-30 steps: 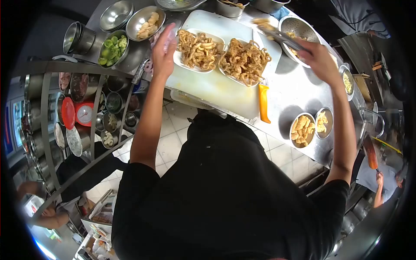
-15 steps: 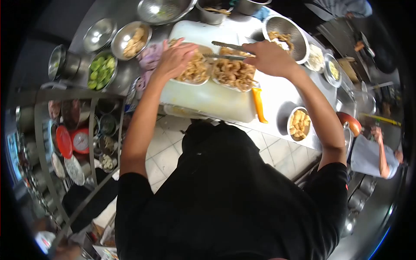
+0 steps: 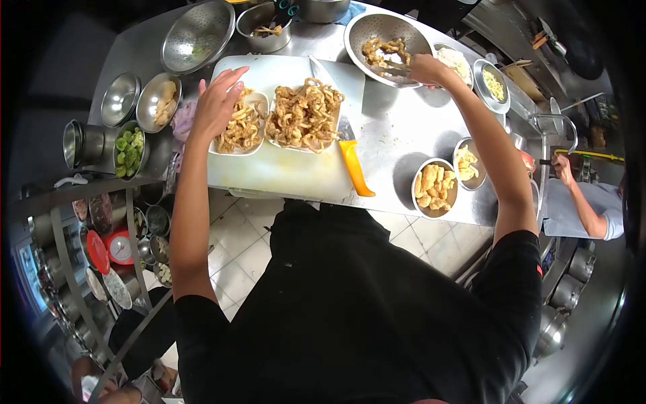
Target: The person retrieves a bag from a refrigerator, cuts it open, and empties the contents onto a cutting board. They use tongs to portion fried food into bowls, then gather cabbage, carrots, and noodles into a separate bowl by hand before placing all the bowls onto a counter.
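Note:
My left hand (image 3: 217, 108), fingers spread, is over the left edge of a white dish of fried pieces (image 3: 241, 131) on the cutting board (image 3: 282, 176). Beside that dish is a second one, heaped with fried pieces (image 3: 306, 116). My right hand (image 3: 431, 71) is closed on metal tongs (image 3: 396, 68), whose tips reach into a perforated metal bowl (image 3: 363, 40) among more fried pieces (image 3: 387, 52). A knife with a yellow handle (image 3: 355, 168) lies at the right of the board, its blade partly behind the heaped dish.
Two bowls of pale fried pieces (image 3: 435, 187) stand near the counter's right front. Bowls of greens (image 3: 129, 151) and pale food (image 3: 163, 104) are at the left. An empty colander (image 3: 197, 37) sits at the back left. Another person (image 3: 582, 209) is at the far right.
My right hand has moved with the tongs from the dishes to the perforated bowl at the right. My left hand stays by the left dish. The view has shifted.

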{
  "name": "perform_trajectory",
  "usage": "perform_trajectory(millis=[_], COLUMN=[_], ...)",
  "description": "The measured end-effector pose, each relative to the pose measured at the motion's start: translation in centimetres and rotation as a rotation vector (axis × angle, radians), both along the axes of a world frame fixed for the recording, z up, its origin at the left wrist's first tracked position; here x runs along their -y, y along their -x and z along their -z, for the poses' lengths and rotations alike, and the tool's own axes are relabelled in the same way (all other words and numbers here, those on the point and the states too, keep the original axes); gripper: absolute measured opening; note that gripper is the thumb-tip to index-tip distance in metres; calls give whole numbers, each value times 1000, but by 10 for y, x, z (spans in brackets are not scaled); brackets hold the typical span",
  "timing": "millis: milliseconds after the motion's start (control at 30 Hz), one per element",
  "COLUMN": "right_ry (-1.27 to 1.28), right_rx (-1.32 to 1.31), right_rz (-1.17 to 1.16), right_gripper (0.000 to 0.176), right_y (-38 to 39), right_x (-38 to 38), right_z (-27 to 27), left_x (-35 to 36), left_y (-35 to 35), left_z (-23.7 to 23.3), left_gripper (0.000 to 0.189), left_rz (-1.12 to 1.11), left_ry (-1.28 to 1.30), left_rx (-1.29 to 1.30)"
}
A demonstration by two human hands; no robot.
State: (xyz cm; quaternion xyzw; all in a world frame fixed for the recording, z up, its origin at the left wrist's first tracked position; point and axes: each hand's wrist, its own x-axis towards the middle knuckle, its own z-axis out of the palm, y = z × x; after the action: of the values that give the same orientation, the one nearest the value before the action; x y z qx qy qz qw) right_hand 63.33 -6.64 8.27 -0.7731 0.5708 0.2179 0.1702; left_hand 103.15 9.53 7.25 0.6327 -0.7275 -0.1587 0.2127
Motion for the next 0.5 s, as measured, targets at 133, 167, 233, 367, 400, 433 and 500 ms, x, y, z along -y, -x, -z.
perform_trajectory(millis=[133,167,233,367,400,433,500], right_ry=[55,55,35,-28,-7,-104,-207], right_rx=[17,-9,179,406,441,525,625], right_rz=[-219,-289,-78,161,199,193,164], right_gripper=[26,25,24,32,34,34,34], right_y=[12,11,17,42,44,52,22], right_x=[27,27,15,6,2,8,-17], right_z=[27,25,7,-21,-30,-32,-68], left_x=[-12,-16,-22,-50,-54,-58,-67], left_y=[-15,-23,-38,-43,-49,-57,-68], left_z=[-2,0,5,-5,-2,7,14], left_gripper=[37,37,36,38,38,37,36], left_rz=[-68,-75,-95,-166,-133,-85,-147], left_ry=[4,4,2,-25,10,66,101], left_rx=[-79,-77,-232,-848,-922,-971,-892])
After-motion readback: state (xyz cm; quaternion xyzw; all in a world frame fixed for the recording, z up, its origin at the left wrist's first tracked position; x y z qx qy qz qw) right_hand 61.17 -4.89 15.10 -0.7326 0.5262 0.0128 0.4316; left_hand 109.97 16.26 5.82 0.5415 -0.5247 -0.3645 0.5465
